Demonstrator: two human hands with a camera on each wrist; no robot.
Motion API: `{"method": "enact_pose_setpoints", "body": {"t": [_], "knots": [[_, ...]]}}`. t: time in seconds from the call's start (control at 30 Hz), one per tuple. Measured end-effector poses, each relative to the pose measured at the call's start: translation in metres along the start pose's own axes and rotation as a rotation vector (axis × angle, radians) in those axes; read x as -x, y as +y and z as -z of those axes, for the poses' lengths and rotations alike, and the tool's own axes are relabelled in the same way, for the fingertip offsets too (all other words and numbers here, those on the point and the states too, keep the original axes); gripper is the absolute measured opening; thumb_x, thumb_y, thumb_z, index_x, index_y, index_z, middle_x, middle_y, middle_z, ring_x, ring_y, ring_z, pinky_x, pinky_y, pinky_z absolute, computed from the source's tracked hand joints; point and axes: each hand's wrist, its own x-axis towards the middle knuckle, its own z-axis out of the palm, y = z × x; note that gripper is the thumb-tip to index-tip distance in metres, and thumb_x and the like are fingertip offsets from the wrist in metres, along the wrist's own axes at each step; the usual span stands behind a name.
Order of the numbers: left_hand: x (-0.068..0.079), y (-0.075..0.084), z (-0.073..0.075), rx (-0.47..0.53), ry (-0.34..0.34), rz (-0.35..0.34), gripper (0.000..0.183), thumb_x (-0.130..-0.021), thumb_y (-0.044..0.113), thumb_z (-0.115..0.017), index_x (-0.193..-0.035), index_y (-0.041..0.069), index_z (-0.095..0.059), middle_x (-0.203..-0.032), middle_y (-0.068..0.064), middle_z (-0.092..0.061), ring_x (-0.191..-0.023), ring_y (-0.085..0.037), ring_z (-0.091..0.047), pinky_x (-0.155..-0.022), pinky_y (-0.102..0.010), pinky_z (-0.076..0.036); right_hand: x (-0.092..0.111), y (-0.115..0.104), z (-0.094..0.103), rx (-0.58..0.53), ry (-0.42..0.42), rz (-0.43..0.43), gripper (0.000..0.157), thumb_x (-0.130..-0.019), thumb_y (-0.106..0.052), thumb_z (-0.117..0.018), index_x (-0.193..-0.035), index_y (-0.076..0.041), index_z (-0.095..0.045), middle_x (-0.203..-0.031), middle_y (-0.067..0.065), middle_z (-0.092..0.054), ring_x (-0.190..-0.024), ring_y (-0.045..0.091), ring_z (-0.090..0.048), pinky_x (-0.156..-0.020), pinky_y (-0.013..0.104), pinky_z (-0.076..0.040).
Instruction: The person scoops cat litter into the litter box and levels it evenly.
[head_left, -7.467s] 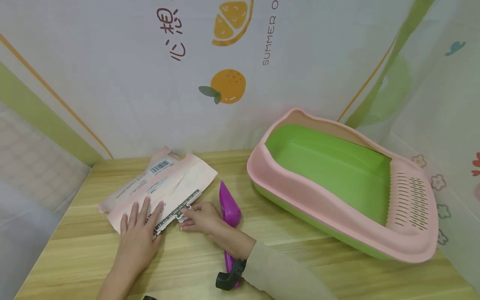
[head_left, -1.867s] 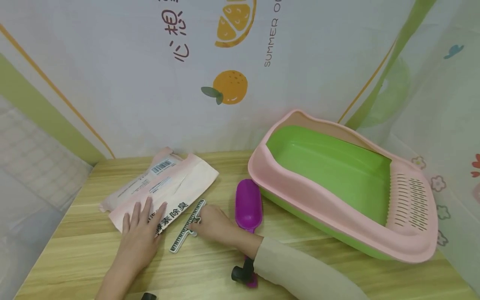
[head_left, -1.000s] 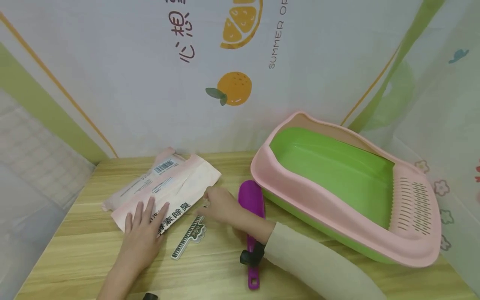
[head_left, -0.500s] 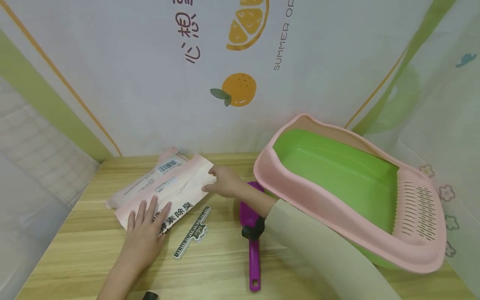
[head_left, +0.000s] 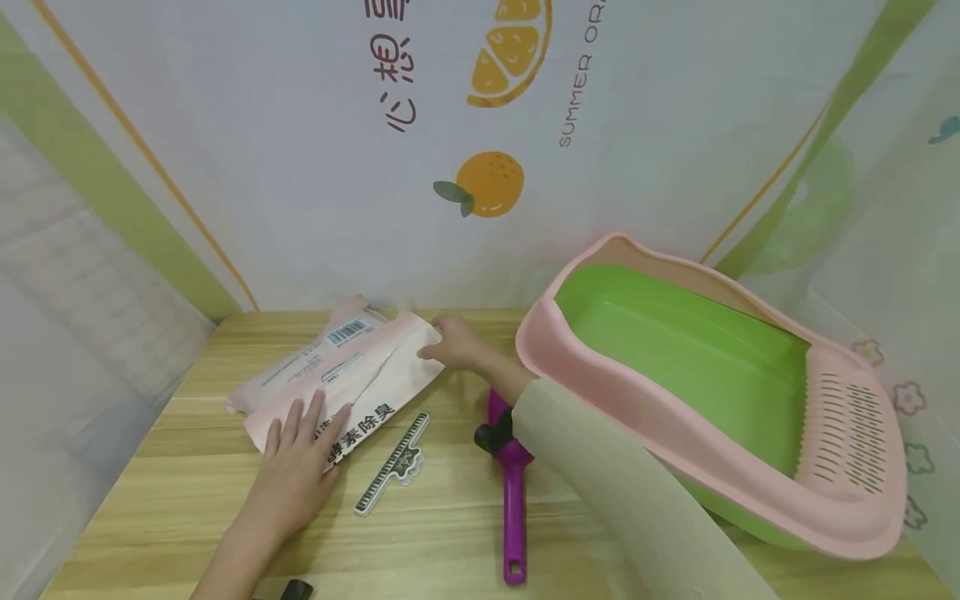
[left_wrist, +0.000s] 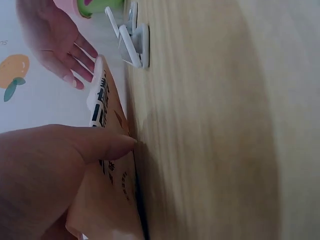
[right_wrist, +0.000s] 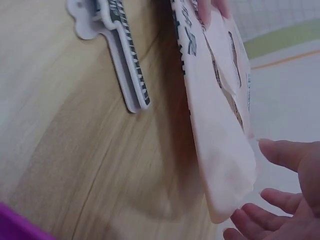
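Observation:
A pale pink bag [head_left: 408,367] with dark printed characters and a torn slit lies folded at the table's left. My left hand [head_left: 296,475] rests on its near left part, fingers spread and straight, the thumb along its front edge [left_wrist: 112,142]. At the bag's right end is my right hand [head_left: 462,343]; in the right wrist view its thumb and fingers stand apart around that end [right_wrist: 227,175], fingertips right at the edge. A black-and-white sealing clip [head_left: 393,462] with a piano-key pattern lies on the table in front of the bag.
A purple scoop [head_left: 513,508] lies right of the clip, its bowl partly hidden by my right sleeve and a black wrist camera [head_left: 495,433]. A pink and green litter box [head_left: 738,475] stands on the right. A printed curtain [head_left: 337,208] hangs behind the wooden table [head_left: 442,533].
The sealing clip came off the bag's edge onto the table, and my right hand let it go, then moved to the bag's right end. The scoop shifted right. My left hand stayed on the bag.

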Motion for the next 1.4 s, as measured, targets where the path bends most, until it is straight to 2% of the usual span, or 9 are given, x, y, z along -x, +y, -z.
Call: {"method": "enact_pose_setpoints", "body": {"t": [0.27,0.4,0.5,0.6,0.77,0.9,1.03,1.17,1.4], "knots": [[0.001,0.000,0.006,0.034,-0.015,0.012,0.075,-0.094,0.030,-0.068,-0.158,0.011,-0.033,-0.166,-0.028,-0.011,-0.150,-0.058,-0.009,-0.118,-0.073,-0.006,-0.008,0.001,-0.005,-0.185,0.028,-0.079,0.066,-0.093,-0.022,-0.072,-0.147,0.004,-0.045,-0.150,0.021,-0.050,-0.140,0.035,-0.048,-0.117,0.044,-0.041],[0.003,-0.003,0.007,0.086,-0.019,0.040,0.077,-0.100,0.046,-0.057,-0.161,0.011,-0.024,-0.167,-0.029,-0.004,-0.152,-0.056,-0.001,-0.120,-0.071,0.001,-0.009,0.000,-0.008,-0.270,0.047,-0.112,0.066,-0.093,-0.024,-0.073,-0.148,0.001,-0.045,-0.150,0.020,-0.051,-0.140,0.035,-0.048,-0.116,0.044,-0.042],[0.006,-0.007,0.009,0.112,0.012,0.071,0.078,-0.105,0.050,-0.045,-0.163,0.010,-0.011,-0.167,-0.029,0.004,-0.153,-0.054,0.008,-0.121,-0.066,0.011,-0.010,0.000,-0.009,-0.299,0.062,-0.114,0.067,-0.093,-0.025,-0.073,-0.148,0.000,-0.045,-0.148,0.021,-0.052,-0.138,0.036,-0.050,-0.114,0.044,-0.045],[0.009,-0.013,0.012,0.129,0.093,0.101,0.081,-0.107,0.046,-0.043,-0.162,0.006,-0.002,-0.166,-0.031,0.009,-0.152,-0.054,0.014,-0.121,-0.063,0.016,-0.010,0.000,-0.008,-0.321,0.076,-0.100,0.064,-0.093,-0.021,-0.072,-0.147,0.001,-0.047,-0.145,0.022,-0.055,-0.133,0.036,-0.055,-0.109,0.043,-0.049],[0.009,-0.024,0.018,0.254,0.239,0.219,0.088,-0.104,0.037,-0.053,-0.160,-0.004,0.002,-0.163,-0.037,0.007,-0.149,-0.061,0.005,-0.118,-0.074,0.000,-0.010,0.001,-0.004,-0.337,0.076,-0.084,0.058,-0.093,-0.014,-0.070,-0.145,0.001,-0.051,-0.141,0.022,-0.058,-0.129,0.034,-0.057,-0.105,0.041,-0.052],[0.006,-0.030,0.026,0.381,0.254,0.307,0.088,-0.103,0.036,-0.056,-0.160,-0.005,-0.003,-0.162,-0.039,-0.002,-0.145,-0.065,-0.006,-0.111,-0.080,-0.013,-0.009,0.003,0.002,-0.330,0.061,-0.067,0.052,-0.091,-0.007,-0.066,-0.141,0.001,-0.055,-0.133,0.020,-0.063,-0.120,0.031,-0.062,-0.097,0.037,-0.055],[-0.002,-0.036,0.035,0.369,0.246,0.238,0.084,-0.099,0.035,-0.063,-0.157,-0.007,-0.019,-0.157,-0.041,-0.019,-0.141,-0.065,-0.018,-0.110,-0.077,-0.017,-0.005,0.005,0.011,-0.339,0.031,-0.052,0.046,-0.090,-0.004,-0.064,-0.135,0.001,-0.060,-0.123,0.018,-0.067,-0.109,0.026,-0.063,-0.087,0.030,-0.053],[-0.016,-0.037,0.048,0.337,0.210,0.127,0.084,-0.094,0.035,-0.071,-0.153,-0.008,-0.029,-0.152,-0.039,-0.035,-0.138,-0.061,-0.031,-0.109,-0.074,-0.025,-0.002,0.009,0.018,-0.368,0.009,-0.037,0.045,-0.088,-0.002,-0.063,-0.133,0.001,-0.062,-0.123,0.019,-0.068,-0.113,0.028,-0.063,-0.091,0.032,-0.054],[-0.036,-0.037,0.064,0.231,0.038,0.048,0.091,-0.088,0.048,-0.076,-0.149,-0.008,-0.038,-0.149,-0.039,-0.040,-0.135,-0.063,-0.035,-0.107,-0.074,-0.028,0.003,0.016,0.022,-0.392,-0.018,0.017,0.044,-0.083,0.005,-0.063,-0.126,0.003,-0.067,-0.122,0.020,-0.071,-0.102,0.020,-0.063,-0.090,0.031,-0.052]]}}
